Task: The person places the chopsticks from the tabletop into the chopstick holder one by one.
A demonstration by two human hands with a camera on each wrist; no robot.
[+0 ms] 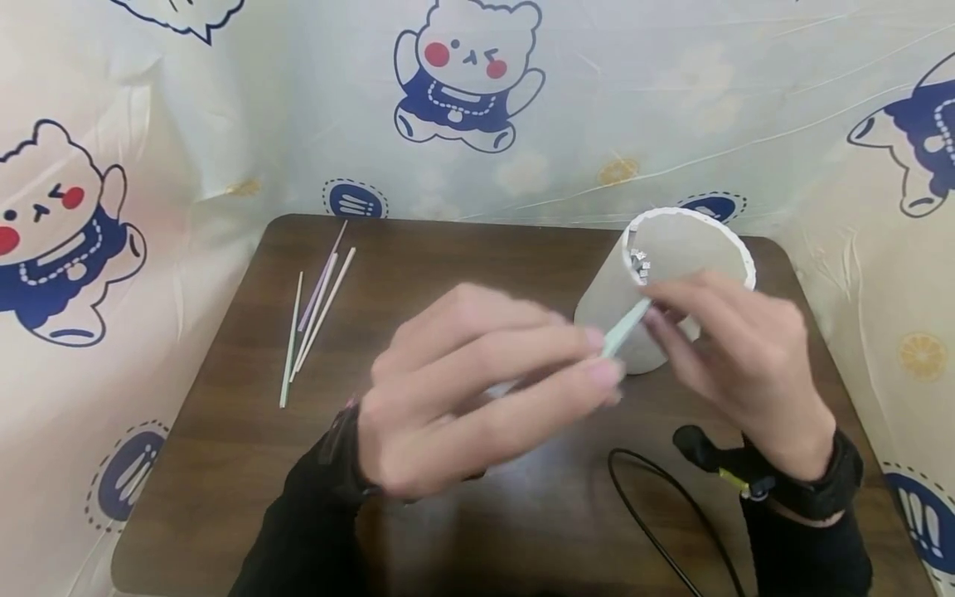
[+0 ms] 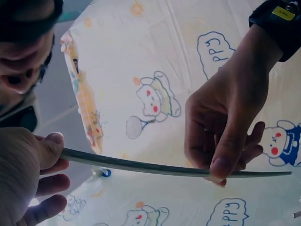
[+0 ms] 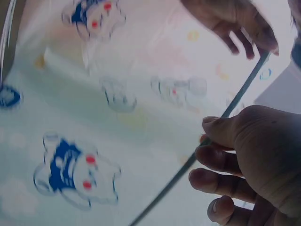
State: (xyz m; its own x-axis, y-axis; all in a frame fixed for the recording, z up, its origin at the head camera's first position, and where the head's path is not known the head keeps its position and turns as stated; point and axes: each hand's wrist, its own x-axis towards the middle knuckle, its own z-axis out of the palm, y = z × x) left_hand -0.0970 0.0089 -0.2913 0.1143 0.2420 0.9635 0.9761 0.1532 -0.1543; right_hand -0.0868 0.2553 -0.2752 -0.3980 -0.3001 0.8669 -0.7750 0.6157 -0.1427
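A thin pale green stick (image 1: 625, 329) is held up between my two hands above the table. My left hand (image 1: 485, 390) pinches one end of it. Farther along, my right hand (image 1: 746, 356) grips it between thumb and forefinger, in front of the white container. In the left wrist view the stick (image 2: 136, 165) bows slightly, and its free end runs past the right thumb. From the right wrist the stick (image 3: 176, 176) slants between both hands, and the other right fingers are loosely bent.
A white cylindrical container (image 1: 608, 290) stands at the back right, with small silvery pieces at its inner wall. Several thin sticks (image 1: 322, 311), green, purple and whitish, lie at the left of the brown table (image 1: 209, 464). A black cable (image 1: 656, 539) loops near the right wrist.
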